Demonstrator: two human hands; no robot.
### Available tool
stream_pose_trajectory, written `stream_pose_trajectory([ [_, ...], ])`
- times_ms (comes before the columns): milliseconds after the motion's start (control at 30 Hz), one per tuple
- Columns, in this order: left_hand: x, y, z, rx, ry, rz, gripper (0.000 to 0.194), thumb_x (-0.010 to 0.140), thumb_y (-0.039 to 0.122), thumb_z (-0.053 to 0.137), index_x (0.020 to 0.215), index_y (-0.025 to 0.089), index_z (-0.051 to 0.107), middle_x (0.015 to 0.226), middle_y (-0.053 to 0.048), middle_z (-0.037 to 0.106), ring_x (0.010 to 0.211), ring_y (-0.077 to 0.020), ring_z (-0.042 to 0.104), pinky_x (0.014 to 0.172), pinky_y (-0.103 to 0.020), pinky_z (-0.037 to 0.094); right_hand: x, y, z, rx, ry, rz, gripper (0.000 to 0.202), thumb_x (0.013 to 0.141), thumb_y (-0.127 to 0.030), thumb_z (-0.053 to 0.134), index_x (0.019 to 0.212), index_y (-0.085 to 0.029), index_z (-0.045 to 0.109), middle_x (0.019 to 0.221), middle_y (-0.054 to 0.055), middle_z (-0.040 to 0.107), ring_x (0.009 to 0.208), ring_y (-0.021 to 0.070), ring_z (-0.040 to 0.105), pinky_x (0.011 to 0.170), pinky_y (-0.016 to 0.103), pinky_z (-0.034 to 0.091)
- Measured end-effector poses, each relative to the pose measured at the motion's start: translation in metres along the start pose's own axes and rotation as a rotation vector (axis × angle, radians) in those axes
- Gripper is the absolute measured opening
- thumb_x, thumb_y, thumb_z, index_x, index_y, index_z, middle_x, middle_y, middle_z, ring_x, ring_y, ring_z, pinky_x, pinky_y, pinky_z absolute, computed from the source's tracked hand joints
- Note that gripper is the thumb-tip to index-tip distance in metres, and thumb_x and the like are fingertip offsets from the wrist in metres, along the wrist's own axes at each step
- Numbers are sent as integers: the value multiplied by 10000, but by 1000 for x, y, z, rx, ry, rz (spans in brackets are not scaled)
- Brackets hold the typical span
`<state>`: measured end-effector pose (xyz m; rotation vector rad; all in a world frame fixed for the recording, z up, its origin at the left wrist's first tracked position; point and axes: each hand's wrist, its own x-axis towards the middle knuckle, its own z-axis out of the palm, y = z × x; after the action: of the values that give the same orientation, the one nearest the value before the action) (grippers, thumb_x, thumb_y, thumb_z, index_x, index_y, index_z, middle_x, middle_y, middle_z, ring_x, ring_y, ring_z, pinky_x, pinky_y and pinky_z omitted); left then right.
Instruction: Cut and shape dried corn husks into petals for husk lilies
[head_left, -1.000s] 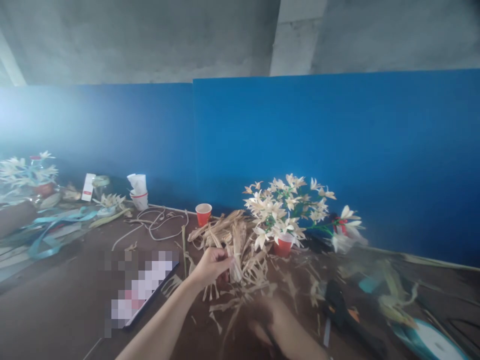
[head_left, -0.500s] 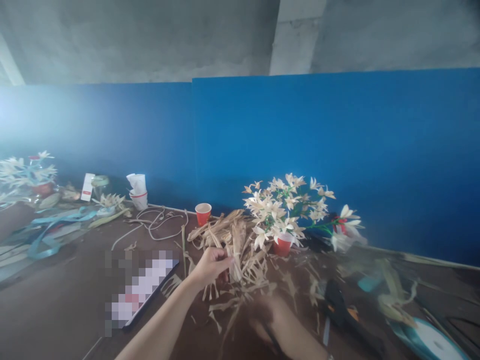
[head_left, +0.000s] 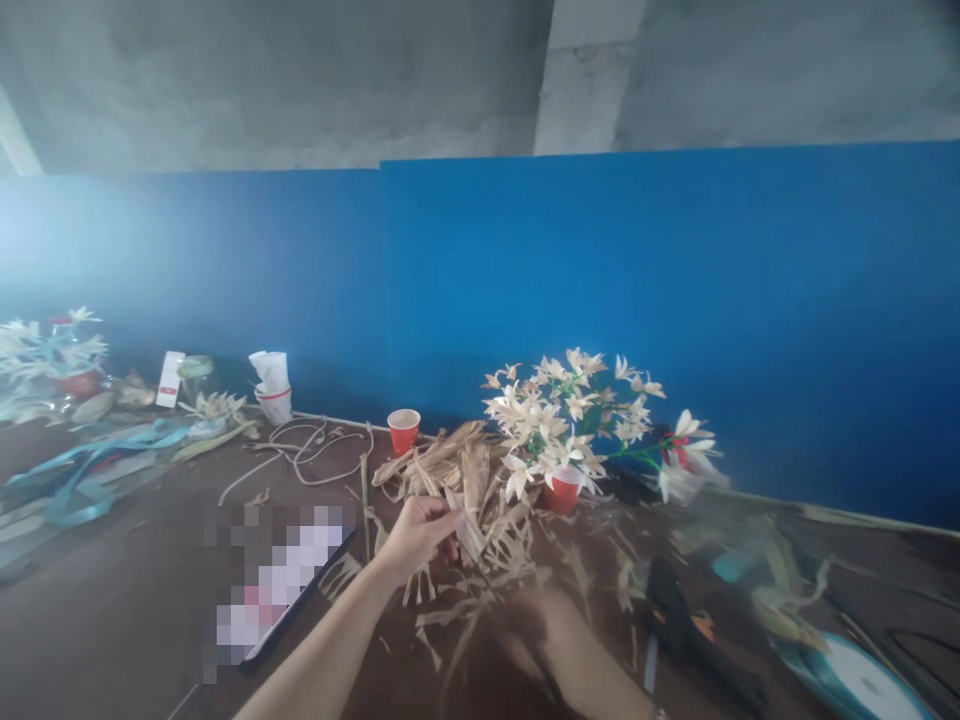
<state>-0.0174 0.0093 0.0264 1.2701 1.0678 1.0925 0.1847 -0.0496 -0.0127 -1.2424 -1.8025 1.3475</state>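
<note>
Thumb and fingers of my left hand pinch a pale strip of dried corn husk over the middle of the table. Smeared by motion, my right hand is just to the right and nearer to me. It is closed around a dark slim tool that looks like scissors, whose thin tip points toward the lower end of the husk strip. Whether the tip touches the strip I cannot tell. Behind the left hand lies a heap of dried husks, with cut, fringed pieces around it.
White husk flowers stand in a red paper cup, beside another red cup. A phone-like slab with a blurred screen and a white cable lie left. A black glue gun and a ribbon spool lie right.
The husk strip in my left hand has tilted, and the dark tip of the tool in my right hand now shows close to it. My left hand keeps its pinch.
</note>
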Motion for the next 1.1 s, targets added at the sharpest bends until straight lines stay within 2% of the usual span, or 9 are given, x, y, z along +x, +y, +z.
stream_pose_trajectory([
  [167,-2,3,6,-76,50,-12,352,603,442,705,472,136,590,353,9,555,340,-96,511,384,-191,383,-1,-2,1,16,37,20,361,676,-474,645,805,-138,658,567,7,574,493,111,484,476,202,386],
  [400,-2,0,11,-175,112,-47,326,568,420,735,480,131,613,358,3,569,343,-101,525,370,-183,382,-2,-9,0,-3,51,66,312,648,-387,674,834,-137,677,582,22,602,485,128,518,440,204,393],
  [533,-3,-2,13,-228,169,-64,295,576,392,742,515,124,634,381,-5,592,367,-96,538,383,-171,390,-3,-13,0,-2,42,85,317,668,-405,652,861,-156,688,538,11,585,420,115,485,396,203,368],
  [667,-4,-3,17,-276,226,-92,272,580,364,753,533,124,635,408,-12,610,386,-94,552,405,-168,417,-2,-14,1,2,64,93,339,647,-391,675,894,-159,691,575,22,604,442,116,501,404,195,371],
  [767,-4,-4,21,-317,260,-105,270,569,360,762,549,125,632,409,-4,601,386,-90,551,401,-164,419,-2,-14,3,12,73,113,332,654,-387,668,891,-155,690,527,9,578,382,93,448,363,188,334],
  [867,-5,-6,25,-352,281,-113,278,560,364,765,552,121,631,413,6,586,388,-91,554,387,-162,410,-1,-12,5,25,80,134,320,669,-389,651,887,-157,688,472,-13,535,345,78,399,341,181,305],
  [1100,-7,-10,29,-413,302,-125,263,565,346,767,597,109,656,478,8,601,403,-78,555,385,-154,405,-1,-12,5,46,103,152,322,661,-383,658,873,-142,686,501,-10,551,366,70,408,342,167,290],
])
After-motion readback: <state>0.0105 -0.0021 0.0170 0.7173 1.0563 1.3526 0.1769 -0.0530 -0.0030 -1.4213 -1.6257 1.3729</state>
